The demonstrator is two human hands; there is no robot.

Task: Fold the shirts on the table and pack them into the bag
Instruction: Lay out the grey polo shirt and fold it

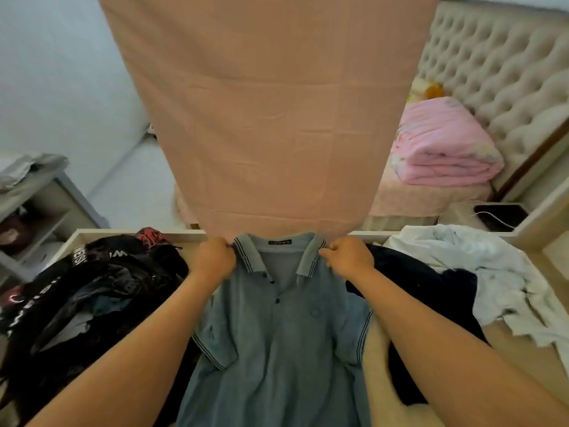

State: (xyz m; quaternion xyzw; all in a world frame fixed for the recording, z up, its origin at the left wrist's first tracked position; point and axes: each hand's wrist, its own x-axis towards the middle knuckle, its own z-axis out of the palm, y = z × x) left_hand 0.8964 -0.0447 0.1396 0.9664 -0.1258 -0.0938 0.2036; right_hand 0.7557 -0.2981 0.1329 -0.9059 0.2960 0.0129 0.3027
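Note:
A blue-grey polo shirt (277, 340) with dark-striped collar and cuffs lies front-up down the middle of the wooden table (523, 359). My left hand (214, 257) grips its left shoulder beside the collar. My right hand (348, 255) pinches the right shoulder at the other collar tip. A heap of black printed shirts (92, 291) lies left of the polo. A dark navy garment (409, 291) sits to its right, and crumpled white shirts (480, 272) lie beyond that. No bag is in view.
A tall pink-beige cloth panel (271, 112) hangs just past the table's far edge. A bed with a folded pink quilt (440, 149) and tufted headboard (508, 75) stands at the back right. A grey shelf unit (40, 204) is on the left.

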